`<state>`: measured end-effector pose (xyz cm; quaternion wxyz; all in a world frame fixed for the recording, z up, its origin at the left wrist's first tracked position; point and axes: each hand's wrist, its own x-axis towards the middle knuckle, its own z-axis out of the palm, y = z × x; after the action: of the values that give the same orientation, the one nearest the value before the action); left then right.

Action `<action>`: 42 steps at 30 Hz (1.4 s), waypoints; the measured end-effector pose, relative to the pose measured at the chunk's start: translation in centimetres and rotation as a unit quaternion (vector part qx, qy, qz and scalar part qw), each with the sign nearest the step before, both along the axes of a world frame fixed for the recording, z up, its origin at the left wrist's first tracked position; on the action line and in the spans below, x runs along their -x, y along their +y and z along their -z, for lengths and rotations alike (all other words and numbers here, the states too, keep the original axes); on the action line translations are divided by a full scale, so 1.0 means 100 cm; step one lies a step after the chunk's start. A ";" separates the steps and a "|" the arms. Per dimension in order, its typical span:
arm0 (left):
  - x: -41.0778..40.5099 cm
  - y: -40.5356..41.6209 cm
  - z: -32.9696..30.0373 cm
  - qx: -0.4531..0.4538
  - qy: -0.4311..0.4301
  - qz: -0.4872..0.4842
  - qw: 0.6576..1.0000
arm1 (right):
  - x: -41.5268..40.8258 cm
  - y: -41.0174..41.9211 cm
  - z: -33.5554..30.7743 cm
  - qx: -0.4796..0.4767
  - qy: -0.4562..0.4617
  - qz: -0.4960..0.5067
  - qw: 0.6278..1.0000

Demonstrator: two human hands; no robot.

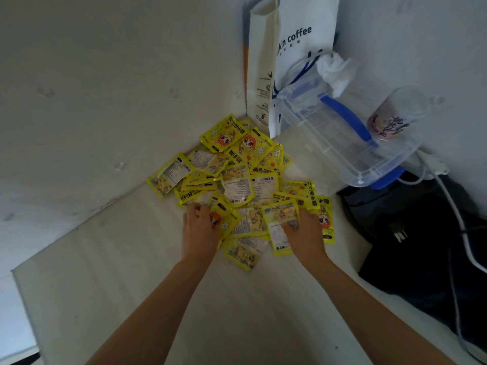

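Right hand (303,229) pinching yellow packet (279,215) (grip unclear for left hand (200,226)); "coffee" bag (303,19) beyond.

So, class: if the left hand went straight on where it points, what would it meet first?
The left hand meets more yellow packets ahead of its fingers; behind them, probably the wall.

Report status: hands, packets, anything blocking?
Left grip on packet pile, hold unclear. Right grip pinches one packet. Clear box and paper bag stand beyond pile, not blocking.
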<state>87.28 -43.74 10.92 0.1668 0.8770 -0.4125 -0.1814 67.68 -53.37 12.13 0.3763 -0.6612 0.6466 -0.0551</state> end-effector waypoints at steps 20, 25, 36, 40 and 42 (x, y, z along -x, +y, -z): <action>0.004 0.062 -0.014 0.068 0.113 -0.130 0.983 | 0.026 0.024 -0.033 0.001 -0.199 0.047 0.979; 0.000 0.063 -0.023 0.113 0.169 -0.192 0.960 | 0.000 0.013 -0.042 0.033 -0.132 -0.096 0.986; -0.020 0.042 -0.019 0.140 0.257 -0.266 0.918 | -0.068 -0.012 -0.020 0.020 0.065 -0.301 0.951; -0.018 0.046 -0.012 0.130 0.265 -0.284 0.912 | -0.071 -0.003 -0.014 0.062 0.154 -0.334 0.928; -0.017 0.050 -0.009 0.129 0.275 -0.296 0.906 | -0.070 0.003 -0.011 0.087 0.179 -0.350 0.915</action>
<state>88.95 -38.74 11.86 0.4317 0.8447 -0.0917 -0.3028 74.68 -53.08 13.20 0.1901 -0.8741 0.4234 0.1434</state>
